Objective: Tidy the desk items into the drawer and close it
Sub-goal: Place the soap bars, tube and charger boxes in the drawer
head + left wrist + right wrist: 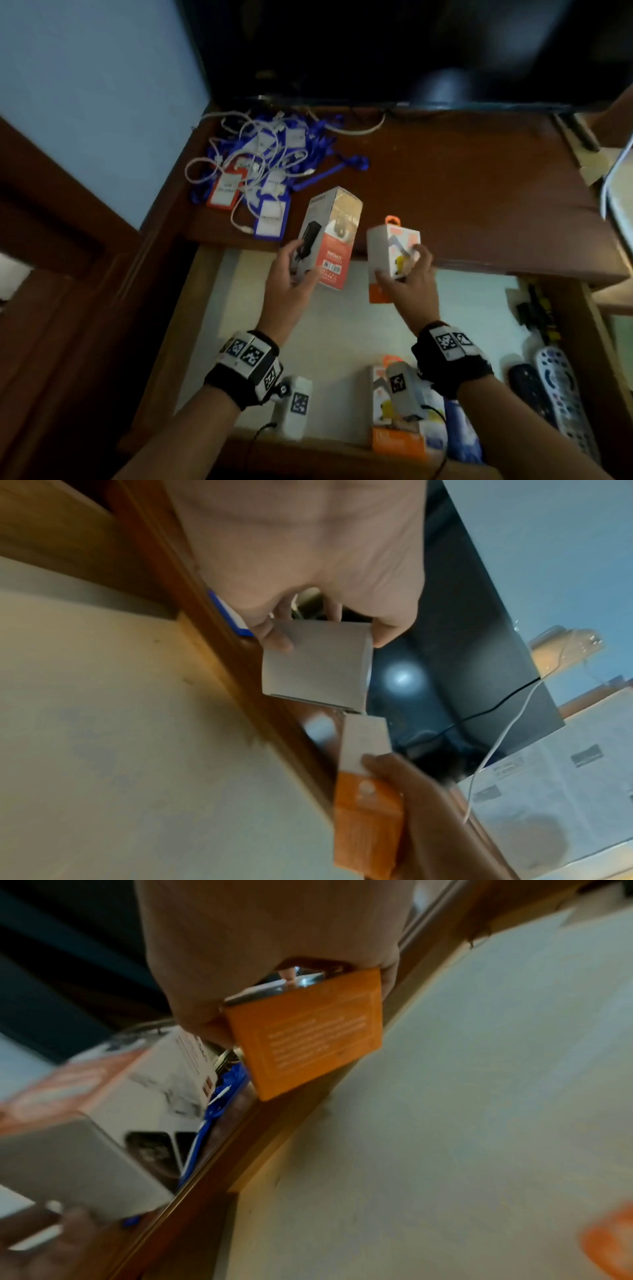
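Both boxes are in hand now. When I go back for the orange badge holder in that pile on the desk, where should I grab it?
Probably by its bare lower edge, coming in from the drawer side. The orange badge holder lies flat at the near-left rim of the pile, its lower end free, while white cables and blue lanyards cross its top. Pinching the bottom edge and sliding it toward the drawer should avoid dragging the tangle along.

No legible txt (all blurred).

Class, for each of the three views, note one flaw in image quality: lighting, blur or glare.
Head view: dim, the screen nearly black. Left wrist view: a bright glare spot on the dark screen; the orange box blurred. Right wrist view: motion blur smears the larger box.
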`<action>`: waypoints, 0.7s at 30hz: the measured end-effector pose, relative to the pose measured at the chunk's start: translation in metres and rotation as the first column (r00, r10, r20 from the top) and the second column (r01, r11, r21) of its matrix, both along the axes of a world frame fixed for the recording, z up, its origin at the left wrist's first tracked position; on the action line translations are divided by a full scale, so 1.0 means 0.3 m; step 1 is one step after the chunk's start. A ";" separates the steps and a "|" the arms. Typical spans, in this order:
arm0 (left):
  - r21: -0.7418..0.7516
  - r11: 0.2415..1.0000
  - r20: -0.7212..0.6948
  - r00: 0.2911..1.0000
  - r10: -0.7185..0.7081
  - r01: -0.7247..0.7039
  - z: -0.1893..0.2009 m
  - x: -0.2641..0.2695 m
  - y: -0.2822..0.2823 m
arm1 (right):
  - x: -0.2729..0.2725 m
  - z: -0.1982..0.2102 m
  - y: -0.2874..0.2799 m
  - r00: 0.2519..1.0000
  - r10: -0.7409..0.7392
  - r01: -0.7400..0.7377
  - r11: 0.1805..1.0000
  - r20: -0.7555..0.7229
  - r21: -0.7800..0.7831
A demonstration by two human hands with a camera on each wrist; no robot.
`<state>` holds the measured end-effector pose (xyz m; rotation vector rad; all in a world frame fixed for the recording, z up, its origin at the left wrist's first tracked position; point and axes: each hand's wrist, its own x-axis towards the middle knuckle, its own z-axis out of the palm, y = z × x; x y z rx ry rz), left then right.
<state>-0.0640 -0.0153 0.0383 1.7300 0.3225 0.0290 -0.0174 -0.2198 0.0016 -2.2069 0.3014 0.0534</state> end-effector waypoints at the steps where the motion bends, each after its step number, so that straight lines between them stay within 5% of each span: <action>1: 0.026 1.000 -0.015 1.000 -0.002 0.002 -0.036 -0.052 0.009 | -0.039 -0.018 -0.003 1.000 -0.004 0.005 0.995 -0.014 0.096; 6: 0.212 0.977 -0.132 0.990 0.041 -0.012 -0.163 -0.248 0.039 | -0.208 -0.129 0.034 0.987 0.039 0.008 0.957 -0.156 0.291; 16: 0.255 0.967 -0.238 0.968 0.077 -0.014 -0.283 -0.308 0.055 | -0.289 -0.192 0.192 0.933 0.112 -0.169 0.976 -0.342 -0.141; 21: 0.305 0.949 -0.437 0.897 0.062 0.083 -0.328 -0.308 0.079 | -0.303 -0.222 0.202 0.890 0.137 -0.202 0.974 -0.435 -0.105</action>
